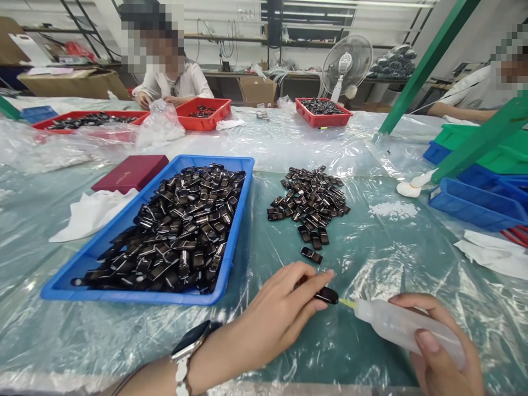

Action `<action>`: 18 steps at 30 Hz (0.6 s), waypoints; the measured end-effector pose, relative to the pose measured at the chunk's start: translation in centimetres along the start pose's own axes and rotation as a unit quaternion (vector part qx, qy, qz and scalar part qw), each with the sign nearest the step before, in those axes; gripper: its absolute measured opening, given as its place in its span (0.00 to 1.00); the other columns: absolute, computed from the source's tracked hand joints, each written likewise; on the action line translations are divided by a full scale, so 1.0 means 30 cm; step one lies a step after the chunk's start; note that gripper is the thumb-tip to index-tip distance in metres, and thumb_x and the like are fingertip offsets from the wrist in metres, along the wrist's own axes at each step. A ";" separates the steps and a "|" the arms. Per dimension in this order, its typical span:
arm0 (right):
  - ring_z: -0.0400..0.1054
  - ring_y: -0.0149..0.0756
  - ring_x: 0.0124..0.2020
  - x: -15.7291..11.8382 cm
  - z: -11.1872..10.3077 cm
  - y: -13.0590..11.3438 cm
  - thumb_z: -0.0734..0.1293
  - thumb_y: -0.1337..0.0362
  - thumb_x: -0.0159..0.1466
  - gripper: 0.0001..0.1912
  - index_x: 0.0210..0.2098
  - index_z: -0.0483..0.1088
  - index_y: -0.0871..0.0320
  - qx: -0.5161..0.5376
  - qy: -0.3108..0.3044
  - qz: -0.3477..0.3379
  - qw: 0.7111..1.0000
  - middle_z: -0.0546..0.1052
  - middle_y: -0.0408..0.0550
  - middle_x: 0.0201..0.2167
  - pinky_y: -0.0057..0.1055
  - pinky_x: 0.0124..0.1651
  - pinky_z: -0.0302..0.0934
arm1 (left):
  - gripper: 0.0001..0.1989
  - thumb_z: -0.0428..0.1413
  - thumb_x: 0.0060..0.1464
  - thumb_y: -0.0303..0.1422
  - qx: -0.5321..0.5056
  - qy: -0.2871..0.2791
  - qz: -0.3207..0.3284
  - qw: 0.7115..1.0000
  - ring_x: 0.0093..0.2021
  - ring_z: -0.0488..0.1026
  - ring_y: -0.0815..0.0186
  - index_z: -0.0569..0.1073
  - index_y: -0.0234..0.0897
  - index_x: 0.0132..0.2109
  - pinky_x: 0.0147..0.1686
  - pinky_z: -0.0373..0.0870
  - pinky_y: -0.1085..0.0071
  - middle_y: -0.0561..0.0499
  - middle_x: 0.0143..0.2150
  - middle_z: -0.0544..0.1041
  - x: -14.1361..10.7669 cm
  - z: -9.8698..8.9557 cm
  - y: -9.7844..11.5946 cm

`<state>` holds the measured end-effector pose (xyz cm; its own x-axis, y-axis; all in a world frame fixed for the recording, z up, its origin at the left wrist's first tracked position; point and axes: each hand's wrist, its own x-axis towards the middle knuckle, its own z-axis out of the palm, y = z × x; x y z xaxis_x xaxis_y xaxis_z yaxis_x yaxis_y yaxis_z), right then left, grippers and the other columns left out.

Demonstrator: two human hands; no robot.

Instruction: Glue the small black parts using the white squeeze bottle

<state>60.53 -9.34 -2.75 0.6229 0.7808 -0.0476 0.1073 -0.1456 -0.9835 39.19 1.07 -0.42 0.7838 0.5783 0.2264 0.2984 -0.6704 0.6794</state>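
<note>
The left hand [280, 308], palm down, pinches a small glossy black oblong piece [329, 295], its left end hidden. The right hand [447, 377], cut off at the near edge, grips a translucent white plastic bottle [398, 324], yellow nozzle [348, 303] at the piece's right end, contact unclear. Farther lie loose dark-brown pieces [315, 198].

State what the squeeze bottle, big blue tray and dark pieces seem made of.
Squeeze bottle: probably soft plastic, satin, milky and translucent. Big blue tray: likely rigid plastic, smooth, evenly coloured throughout. Dark pieces: glossy, catching bright reflections; plastic, glass or coated metal, I cannot tell.
</note>
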 end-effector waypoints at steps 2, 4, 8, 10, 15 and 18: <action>0.67 0.37 0.26 0.023 -0.025 0.033 0.71 0.38 0.51 0.24 0.32 0.74 0.51 0.005 -0.018 -0.037 0.999 0.72 0.48 0.30 0.26 0.22 0.63 | 0.21 0.46 0.70 0.32 -0.042 0.000 -0.013 0.999 0.50 0.70 0.59 0.60 0.46 0.68 0.47 0.74 0.62 0.44 0.51 0.69 -0.002 0.001 -0.005; 0.69 0.39 0.24 0.045 -0.045 0.059 0.72 0.41 0.52 0.22 0.33 0.75 0.52 0.012 -0.043 -0.067 0.997 0.73 0.49 0.29 0.28 0.21 0.64 | 0.22 0.49 0.69 0.32 -0.090 -0.004 -0.031 0.995 0.50 0.69 0.60 0.62 0.52 0.67 0.47 0.75 0.63 0.46 0.51 0.68 -0.006 0.002 -0.006; 0.68 0.40 0.25 0.059 -0.045 0.046 0.72 0.39 0.50 0.23 0.32 0.75 0.51 0.033 -0.055 -0.065 0.996 0.73 0.49 0.29 0.29 0.21 0.63 | 0.24 0.52 0.67 0.31 -0.163 -0.021 -0.058 0.985 0.48 0.70 0.63 0.63 0.59 0.65 0.41 0.77 0.68 0.48 0.51 0.66 -0.010 0.001 0.000; 0.66 0.39 0.27 0.050 -0.024 0.014 0.72 0.36 0.49 0.25 0.31 0.74 0.51 0.036 -0.032 -0.043 0.998 0.72 0.48 0.30 0.28 0.22 0.60 | 0.24 0.52 0.67 0.30 -0.179 -0.022 -0.062 0.982 0.47 0.70 0.63 0.63 0.61 0.65 0.41 0.77 0.69 0.49 0.50 0.66 -0.010 0.000 0.004; 0.64 0.37 0.27 0.040 -0.002 -0.013 0.71 0.36 0.50 0.25 0.31 0.74 0.50 0.039 -0.030 -0.025 0.998 0.70 0.46 0.30 0.28 0.24 0.57 | 0.23 0.52 0.67 0.32 -0.191 -0.025 -0.078 0.978 0.44 0.70 0.65 0.65 0.61 0.64 0.36 0.75 0.72 0.49 0.51 0.66 -0.005 0.002 0.001; 0.67 0.36 0.24 0.069 -0.041 0.034 0.70 0.38 0.54 0.23 0.34 0.75 0.50 0.037 -0.047 -0.044 0.997 0.73 0.47 0.30 0.28 0.23 0.59 | 0.19 0.51 0.68 0.34 -0.177 0.008 -0.097 0.979 0.44 0.70 0.65 0.67 0.58 0.62 0.36 0.73 0.72 0.50 0.50 0.68 0.001 0.007 -0.009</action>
<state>62.89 -8.63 -3.64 0.5376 0.8427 0.0276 0.0988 -0.0305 -0.9946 39.24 1.17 -0.76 0.7216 0.6878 0.0789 0.2300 -0.3457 0.9097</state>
